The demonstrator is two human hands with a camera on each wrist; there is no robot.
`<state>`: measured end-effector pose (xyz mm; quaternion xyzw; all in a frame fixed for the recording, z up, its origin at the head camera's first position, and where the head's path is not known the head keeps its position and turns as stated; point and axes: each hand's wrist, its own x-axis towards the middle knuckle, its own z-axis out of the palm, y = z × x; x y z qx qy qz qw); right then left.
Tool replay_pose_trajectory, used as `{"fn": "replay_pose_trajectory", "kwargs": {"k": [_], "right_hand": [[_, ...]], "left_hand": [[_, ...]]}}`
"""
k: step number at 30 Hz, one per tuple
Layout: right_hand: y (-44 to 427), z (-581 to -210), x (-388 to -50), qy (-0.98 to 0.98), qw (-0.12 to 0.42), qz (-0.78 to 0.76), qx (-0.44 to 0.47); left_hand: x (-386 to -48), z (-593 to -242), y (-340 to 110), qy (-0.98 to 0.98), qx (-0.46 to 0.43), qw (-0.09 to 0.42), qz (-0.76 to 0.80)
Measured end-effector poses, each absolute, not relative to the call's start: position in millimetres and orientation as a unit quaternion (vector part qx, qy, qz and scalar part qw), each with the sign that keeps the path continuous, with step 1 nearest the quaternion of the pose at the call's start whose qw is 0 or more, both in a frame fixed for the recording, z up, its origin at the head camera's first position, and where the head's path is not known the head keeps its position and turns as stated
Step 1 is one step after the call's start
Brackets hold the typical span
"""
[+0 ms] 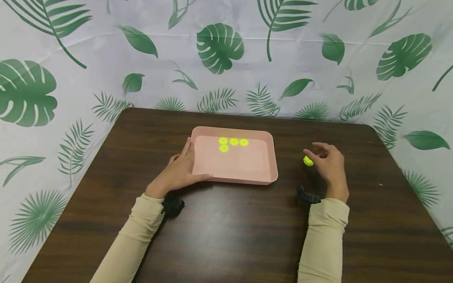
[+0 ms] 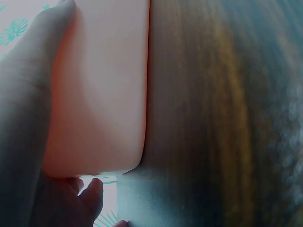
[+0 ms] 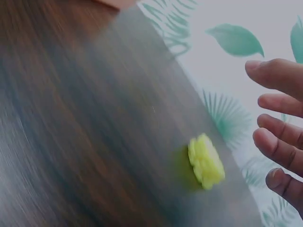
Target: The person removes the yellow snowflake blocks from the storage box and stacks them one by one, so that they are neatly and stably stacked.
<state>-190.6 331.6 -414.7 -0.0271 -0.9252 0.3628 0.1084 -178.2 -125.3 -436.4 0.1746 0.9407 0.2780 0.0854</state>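
A shallow pink tray [image 1: 233, 167] lies on the table, with several bright yellow flower-shaped pieces [image 1: 223, 148] toward its back. My left hand [image 1: 178, 169] rests at the tray's left end, thumb stretched along the near wall and fingers by the left side. The left wrist view shows the thumb [image 2: 28, 85] against the pink wall. To the right of the tray, my right hand [image 1: 329, 163] hovers by one more yellow lobed piece [image 3: 206, 161]. That piece sits on the table, and the right wrist view shows the fingers [image 3: 267, 142] spread and apart from it.
The dark wooden table [image 1: 219, 236] reaches back to a white cloth [image 1: 177, 51] printed with green leaves. Black wrist straps [image 1: 172, 206] are on both wrists. A tiny pale speck [image 1: 380, 184] lies on the table at the right.
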Motion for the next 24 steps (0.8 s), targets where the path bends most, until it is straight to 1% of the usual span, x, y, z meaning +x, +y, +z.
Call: {"fn": "replay_pose_trajectory", "kwargs": {"k": [10,18,24], "right_hand": [[276.3,-406.5,-210.7,-0.911,0.12,0.394,0.027],[230.5,-406.4,-226.6,-0.908,0.094,0.402,0.064],[197.4,-409.8,-231.9,-0.897,0.078,0.427,0.086]], "left_hand": [[-179.9,-441.4,-125.8,0.938,0.176,0.082,0.286],[-178.2,-441.5,-126.6,0.94,0.168,0.082,0.286],[-179.7,-440.9,-126.2,0.938,0.171,0.08,0.292]]}}
